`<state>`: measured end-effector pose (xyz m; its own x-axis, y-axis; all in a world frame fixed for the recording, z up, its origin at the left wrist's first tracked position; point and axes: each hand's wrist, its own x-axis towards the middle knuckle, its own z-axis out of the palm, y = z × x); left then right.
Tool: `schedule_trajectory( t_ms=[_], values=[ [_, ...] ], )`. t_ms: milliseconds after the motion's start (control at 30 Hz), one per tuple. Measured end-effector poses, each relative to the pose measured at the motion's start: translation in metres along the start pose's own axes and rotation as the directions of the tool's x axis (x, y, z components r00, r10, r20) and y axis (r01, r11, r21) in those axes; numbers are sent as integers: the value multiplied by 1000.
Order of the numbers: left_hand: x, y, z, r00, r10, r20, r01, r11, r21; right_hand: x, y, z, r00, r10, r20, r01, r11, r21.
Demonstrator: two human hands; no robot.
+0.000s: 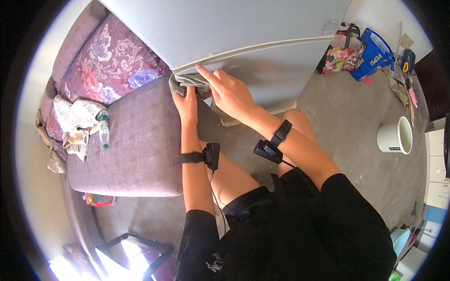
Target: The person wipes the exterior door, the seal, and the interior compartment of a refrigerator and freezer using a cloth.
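Note:
A grey-green cloth point(182, 83) is bunched at the left edge of a light grey refrigerator point(272, 70), just below the seam between its two doors. My left hand point(187, 105) is closed on this cloth, with the thumb pointing up over it. Beside it, my right hand point(230, 92) reaches in from the right with its index finger stretched toward the door seam. That hand overlaps the cloth's right end, and some of its fingers are hidden. Both wrists wear black straps with small black boxes.
A purple sofa point(140, 140) stands close on the left, bearing a plastic bottle point(103, 130) and crumpled patterned fabric point(75, 119). On the right are a white bin point(391, 136), a blue bag point(370, 56) and a floral bag point(341, 58). A dark-framed object point(161, 256) sits lower left.

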<state>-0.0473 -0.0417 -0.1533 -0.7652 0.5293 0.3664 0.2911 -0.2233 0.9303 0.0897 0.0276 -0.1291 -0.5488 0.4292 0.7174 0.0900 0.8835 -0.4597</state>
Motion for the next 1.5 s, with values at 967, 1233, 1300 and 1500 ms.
schedule_trajectory(
  t_ms=[967, 1233, 1300, 1500],
  values=[
    [-120, 122, -5, 997, 79, 15, -79, 996, 33, -19, -50, -126, 928, -332, -170, 313, 941, -132],
    [-147, 121, -10, 974, 170, 149, -197, 962, 188, -26, -83, -104, 994, 81, 79, -70, 990, -126],
    [-159, 103, -10, 986, 163, 22, -163, 986, -29, -24, -96, -95, 1000, 2, 14, 0, 995, -100],
    [-223, 55, -37, 935, -237, -264, 194, 965, -177, -38, -116, -79, 998, -56, 27, 51, 987, 149]
  ],
)
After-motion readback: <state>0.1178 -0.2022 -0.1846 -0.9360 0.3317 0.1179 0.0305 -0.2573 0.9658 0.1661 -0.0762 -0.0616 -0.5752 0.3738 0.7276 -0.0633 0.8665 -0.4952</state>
